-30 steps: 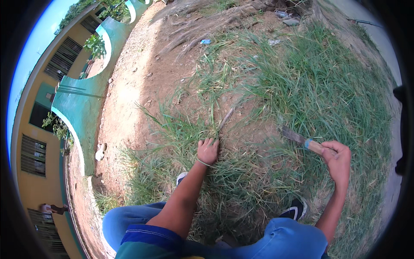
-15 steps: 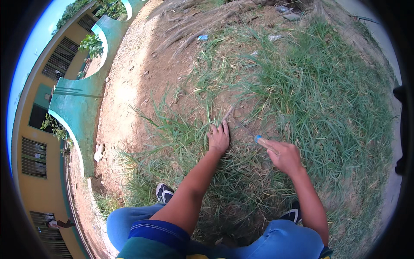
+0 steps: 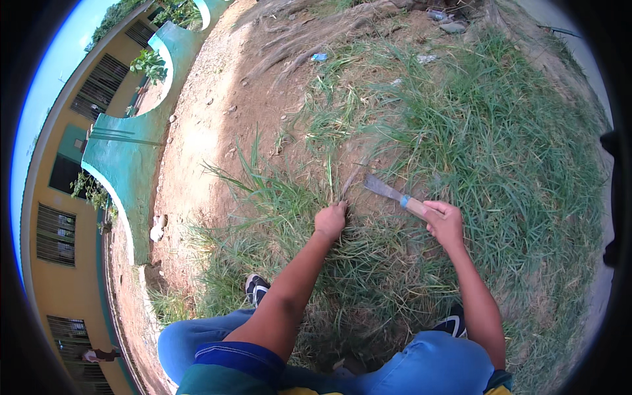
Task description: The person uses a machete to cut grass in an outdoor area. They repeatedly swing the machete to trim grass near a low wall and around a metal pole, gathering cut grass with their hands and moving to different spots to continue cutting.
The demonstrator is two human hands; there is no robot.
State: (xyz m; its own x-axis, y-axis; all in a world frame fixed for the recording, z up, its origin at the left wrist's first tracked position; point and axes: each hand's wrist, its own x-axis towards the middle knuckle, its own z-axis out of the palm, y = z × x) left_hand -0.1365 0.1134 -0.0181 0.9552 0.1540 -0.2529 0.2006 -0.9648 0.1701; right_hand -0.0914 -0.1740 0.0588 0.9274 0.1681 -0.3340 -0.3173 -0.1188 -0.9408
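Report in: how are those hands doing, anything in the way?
Right grip holding wooden-handled blade. Left grip curled at grass, contents unclear. Possible snag: root-like stick near blade tip.

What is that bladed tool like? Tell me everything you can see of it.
The bladed tool has a flat grey blade that looks like metal. A light blue band wraps the join with its pale brown handle, apparently wooden. The right hand grips the handle's rear. The blade points forward and leftward over bare soil; whether it touches the ground is unclear.
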